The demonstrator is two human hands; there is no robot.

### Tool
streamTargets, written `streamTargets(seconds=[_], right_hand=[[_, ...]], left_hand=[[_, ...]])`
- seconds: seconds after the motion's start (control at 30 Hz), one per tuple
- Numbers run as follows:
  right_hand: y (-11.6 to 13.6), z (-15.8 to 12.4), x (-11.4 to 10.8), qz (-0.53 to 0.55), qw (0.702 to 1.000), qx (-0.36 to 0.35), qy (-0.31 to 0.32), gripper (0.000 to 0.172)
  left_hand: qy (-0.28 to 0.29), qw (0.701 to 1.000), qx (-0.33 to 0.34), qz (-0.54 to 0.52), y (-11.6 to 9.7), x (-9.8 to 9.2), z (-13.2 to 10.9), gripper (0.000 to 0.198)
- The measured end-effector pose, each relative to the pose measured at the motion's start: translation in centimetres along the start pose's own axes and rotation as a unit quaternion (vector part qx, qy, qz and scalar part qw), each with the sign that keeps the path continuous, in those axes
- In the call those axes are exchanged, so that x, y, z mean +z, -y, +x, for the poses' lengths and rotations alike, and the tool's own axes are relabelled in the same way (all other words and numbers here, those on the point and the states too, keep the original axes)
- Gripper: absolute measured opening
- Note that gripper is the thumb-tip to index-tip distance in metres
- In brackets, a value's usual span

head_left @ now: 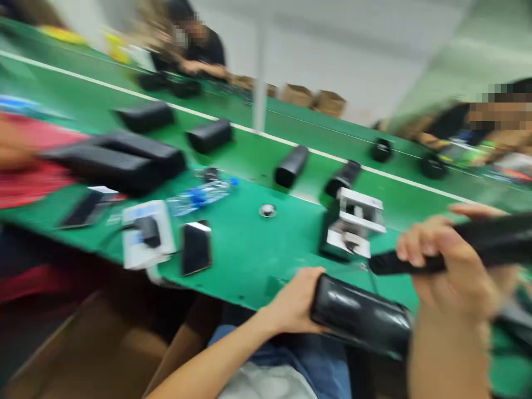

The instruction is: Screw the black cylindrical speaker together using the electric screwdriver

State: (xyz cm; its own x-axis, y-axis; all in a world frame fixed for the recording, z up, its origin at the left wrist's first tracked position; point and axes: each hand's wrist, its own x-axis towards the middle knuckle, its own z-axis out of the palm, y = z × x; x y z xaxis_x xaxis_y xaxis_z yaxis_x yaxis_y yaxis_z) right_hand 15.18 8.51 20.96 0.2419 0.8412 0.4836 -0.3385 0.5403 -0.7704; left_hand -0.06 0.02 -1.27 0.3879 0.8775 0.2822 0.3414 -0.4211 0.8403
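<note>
My left hand [297, 302] is closed round the near end of a glossy black cylindrical case [363, 316], held tilted over my lap at the table's front edge. My right hand [453, 260] is raised at the right, its fingers closed on a long black piece [386, 263]. That piece is narrow and flat at its left end and looks wider at the right, where blur hides its kind. Just beyond both hands, a small white metal device [361, 213] on a dark base stands on the green table [245, 249].
Black cases [293, 166] stand along the table, several at the left. Nearer me are a phone [197, 247], a white box [147, 235], a water bottle [203, 197] and a small metal disc [267, 210]. A person in red [33, 160] sits left; other people [205, 52] work opposite.
</note>
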Motion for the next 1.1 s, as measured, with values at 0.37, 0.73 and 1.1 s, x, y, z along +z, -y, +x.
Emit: streamTargets(seconds=[0.37, 0.73, 1.1], right_hand=[[-2.5, 4.4, -3.0, -0.145, 0.971, -0.189, 0.011, 0.022], [-4.6, 5.2, -3.1, -0.192, 0.968, -0.159, -0.020, 0.021], [-0.8, 2.8, -4.2, -0.162, 0.981, -0.102, 0.015, 0.019]], left_hand=[[0.035, 0.999, 0.020, 0.035, 1.8, 0.0, -0.4, 0.134], [0.042, 0.998, -0.001, 0.041, 1.8, -0.2, -0.3, 0.134], [0.042, 0.998, 0.007, 0.045, 1.6, -0.3, -0.2, 0.132]])
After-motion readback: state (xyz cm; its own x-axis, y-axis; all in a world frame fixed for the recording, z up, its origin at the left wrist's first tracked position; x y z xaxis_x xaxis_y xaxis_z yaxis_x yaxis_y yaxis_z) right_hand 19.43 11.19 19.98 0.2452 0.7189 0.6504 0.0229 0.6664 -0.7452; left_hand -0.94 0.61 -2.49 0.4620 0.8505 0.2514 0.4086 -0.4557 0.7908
